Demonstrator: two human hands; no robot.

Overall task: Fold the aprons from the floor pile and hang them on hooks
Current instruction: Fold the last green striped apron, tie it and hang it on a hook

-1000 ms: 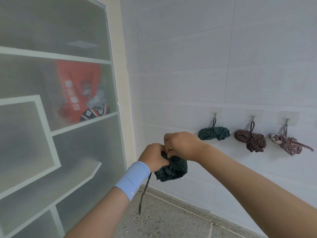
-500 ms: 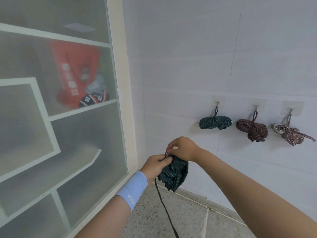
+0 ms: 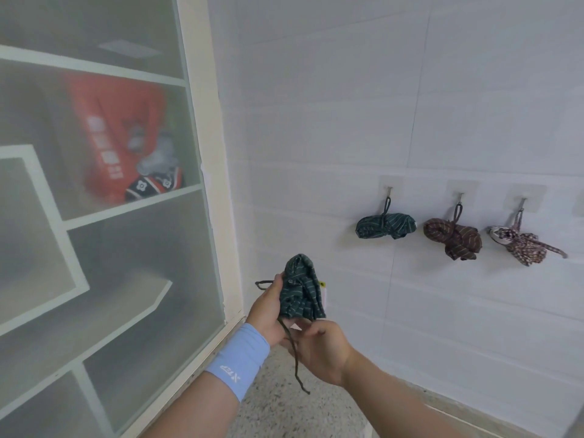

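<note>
A dark green striped apron (image 3: 300, 290), rolled into a bundle, stands upright in my left hand (image 3: 268, 311), which grips it from the left. A loop of its strap sticks out past my left thumb. My right hand (image 3: 319, 352) is just below the bundle and pinches the dark strap (image 3: 295, 365), whose loose end dangles down. On the white wall to the right, three bundled aprons hang from hooks: a green striped apron (image 3: 385, 226), a brown striped apron (image 3: 453, 241) and a checked apron (image 3: 526, 245).
A frosted glass cabinet (image 3: 104, 216) with white shelves fills the left; a red bag (image 3: 117, 137) shows behind the glass. Its cream frame (image 3: 215, 172) meets the tiled wall (image 3: 347, 105). The speckled floor (image 3: 297, 412) lies below. A fourth hook pad (image 3: 580, 202) sits at the right edge.
My left hand has turned the green bundle upright and raised it. My right hand has left the top of the bundle and dropped below it onto the strap.
</note>
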